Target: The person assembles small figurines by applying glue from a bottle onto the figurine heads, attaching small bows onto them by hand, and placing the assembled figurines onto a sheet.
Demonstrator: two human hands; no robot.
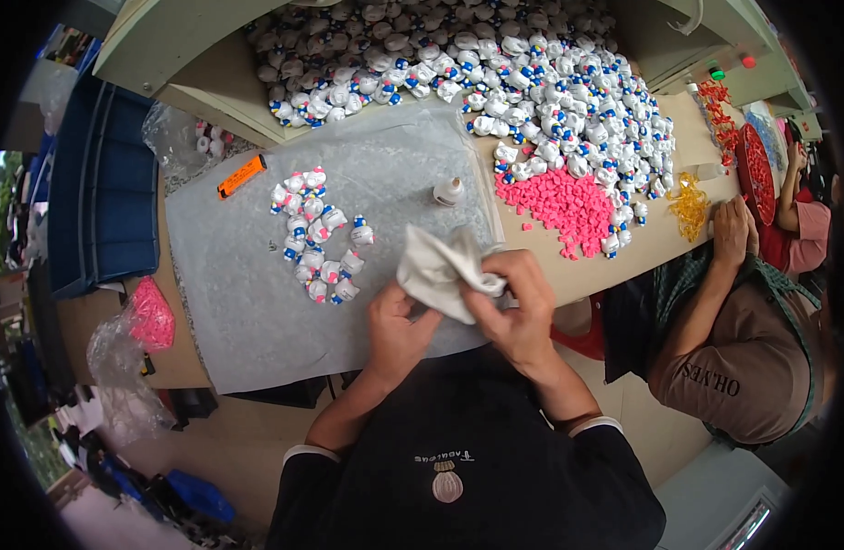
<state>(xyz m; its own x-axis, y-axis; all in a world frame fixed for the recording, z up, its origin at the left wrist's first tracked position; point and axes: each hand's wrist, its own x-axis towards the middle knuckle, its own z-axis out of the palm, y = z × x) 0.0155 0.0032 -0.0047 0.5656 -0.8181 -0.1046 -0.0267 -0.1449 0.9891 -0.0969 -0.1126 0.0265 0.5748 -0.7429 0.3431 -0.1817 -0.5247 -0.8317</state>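
Observation:
A crumpled white cloth [440,273] is held up over the near edge of the grey sheet. My right hand [521,312] pinches its right side between thumb and fingers. At its lower left, my left hand [402,332] is closed on the cloth's edge, with some fingertips hidden behind the fabric. Whether anything is wrapped in the folds cannot be seen. Just beyond the cloth stands a small white bottle [448,192]. To the left of my hands lies a loose group of small white figurines [316,227] with blue and pink parts.
A large heap of similar figurines [559,101] fills the back, beside a pile of pink pieces [568,213]. An orange-labelled object [242,177] rests on the grey sheet [234,293]. Blue bins [105,183] stand left. A co-worker [743,339] sits at the right.

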